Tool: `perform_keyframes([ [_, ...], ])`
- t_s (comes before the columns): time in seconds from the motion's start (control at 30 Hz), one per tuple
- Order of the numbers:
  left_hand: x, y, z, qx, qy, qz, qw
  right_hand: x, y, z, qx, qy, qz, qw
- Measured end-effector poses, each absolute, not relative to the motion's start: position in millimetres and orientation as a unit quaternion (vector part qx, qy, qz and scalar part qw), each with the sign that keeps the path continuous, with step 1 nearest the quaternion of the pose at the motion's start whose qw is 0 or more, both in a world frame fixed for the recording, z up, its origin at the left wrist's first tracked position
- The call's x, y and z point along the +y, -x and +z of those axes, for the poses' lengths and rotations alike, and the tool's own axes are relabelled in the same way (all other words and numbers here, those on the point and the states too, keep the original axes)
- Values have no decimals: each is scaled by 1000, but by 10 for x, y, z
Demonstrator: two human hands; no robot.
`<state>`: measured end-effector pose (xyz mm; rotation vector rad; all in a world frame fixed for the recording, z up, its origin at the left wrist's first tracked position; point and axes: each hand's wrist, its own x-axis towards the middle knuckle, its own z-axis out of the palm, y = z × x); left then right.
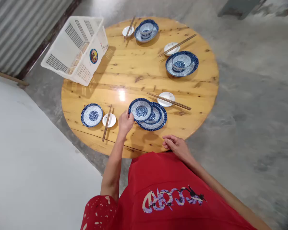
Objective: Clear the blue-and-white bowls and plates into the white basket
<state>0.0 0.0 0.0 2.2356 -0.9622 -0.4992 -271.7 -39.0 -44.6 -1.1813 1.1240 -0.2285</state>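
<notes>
My left hand [126,122] is closed on the near-left rim of a blue-and-white patterned plate [141,110]. That plate is raised and partly overlaps another small blue-rimmed plate [156,115], which lies on a larger blue-rimmed plate [156,127]. At the table's near edge, my right hand [177,146] hangs with loosely bent, partly spread fingers and holds nothing. Behind the stack, chopsticks [180,104] rest across a small white dish [166,97]. Left of my left hand are another white dish [112,120] with chopsticks [107,124] and a blue-rimmed plate [92,115].
A white plastic basket [88,72] stands on the round wooden table [124,70] at its back left. Two settings at the back have a plate [194,67] with a bowl [181,62], and a plate [156,26] with a bowl [146,30], beside chopsticks on white dishes.
</notes>
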Motion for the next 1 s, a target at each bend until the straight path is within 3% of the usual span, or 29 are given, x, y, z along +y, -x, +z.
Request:
perform_keyframes([
  [0.33, -346, 387, 3, -407, -882, -197, 131, -558, 2886, -493, 512, 501, -131, 685],
  [1.0, -312, 444, -191, -391, -885, -226, 117, -566, 2894, -527, 511, 513, -111, 681],
])
